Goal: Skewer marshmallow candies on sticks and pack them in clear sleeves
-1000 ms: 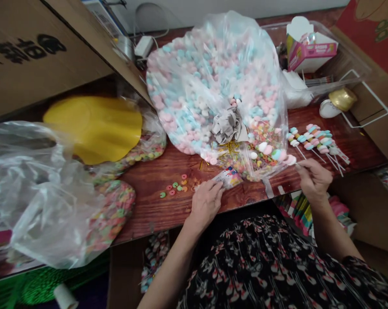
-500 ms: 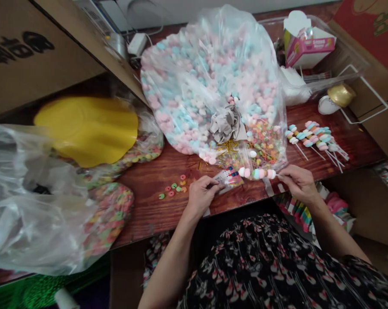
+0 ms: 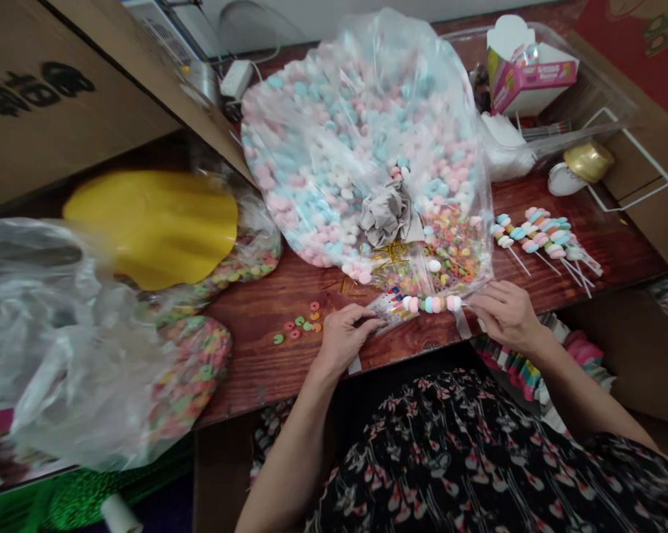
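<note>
My left hand pinches the near end of a small printed clear plastic bag at the table's front edge. My right hand is closed on the stick of a marshmallow skewer, threaded with white, pink, blue and yellowish pieces. The skewer lies level, its left tip at the bag's mouth, overlapping the printed part; how far inside it sits I cannot tell. Left of my left hand lie several loose ring candies. More finished marshmallow skewers rest in a pile to the right.
A big clear bag of pastel marshmallows fills the back, with crumpled grey paper and gold twist ties before it. A yellow sheet and bags of ring candy stand left. A clear bin holds a pink box.
My right hand has brought the skewer a little to the left, so its tip now overlaps the plastic bag. My left hand has stayed nearly in place, still pinching the bag.
</note>
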Motion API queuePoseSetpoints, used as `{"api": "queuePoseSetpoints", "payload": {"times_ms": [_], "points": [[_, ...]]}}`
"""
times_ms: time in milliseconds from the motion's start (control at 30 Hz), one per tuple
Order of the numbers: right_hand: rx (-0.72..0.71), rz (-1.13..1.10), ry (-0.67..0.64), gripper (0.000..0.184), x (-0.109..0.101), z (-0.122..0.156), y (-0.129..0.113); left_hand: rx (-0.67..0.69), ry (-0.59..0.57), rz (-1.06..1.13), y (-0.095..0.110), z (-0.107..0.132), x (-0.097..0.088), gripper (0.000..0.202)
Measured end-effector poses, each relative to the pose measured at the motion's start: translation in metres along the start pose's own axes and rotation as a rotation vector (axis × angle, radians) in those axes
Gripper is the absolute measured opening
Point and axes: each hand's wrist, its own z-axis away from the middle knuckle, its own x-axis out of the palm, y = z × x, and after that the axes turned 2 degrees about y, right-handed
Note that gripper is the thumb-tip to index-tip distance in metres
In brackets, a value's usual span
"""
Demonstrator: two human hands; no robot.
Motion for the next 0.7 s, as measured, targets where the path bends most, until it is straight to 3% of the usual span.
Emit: {"api": "queuePoseSetpoints", "payload": {"times_ms": [300, 467, 567, 633, 700], "points": [[-0.234, 0.102, -0.011, 0.019, -0.006, -0.032, 0.006, 0.188, -0.018, -0.027, 0.0, 0.0, 0.005, 0.016], [-0.326, 0.133, 0.003, 0.02, 0.0, -0.051, -0.004, 0.199, -0.034, -0.009, -0.001, 0.002, 0.009, 0.018], [-0.318, 0.063, 0.022, 0.021, 0.005, -0.055, -0.009, 0.17, 0.024, -0.032, 0.001, 0.003, 0.008, 0.026], [-0.278, 0.004, 0.029, 0.021, 0.006, -0.057, -0.009, 0.219, 0.057, -0.135, 0.004, 0.001, 0.007, 0.044], [-0.25, -0.044, 0.042, 0.02, 0.006, -0.058, -0.008, 0.311, 0.041, -0.268, 0.01, -0.003, 0.006, 0.047]]}}
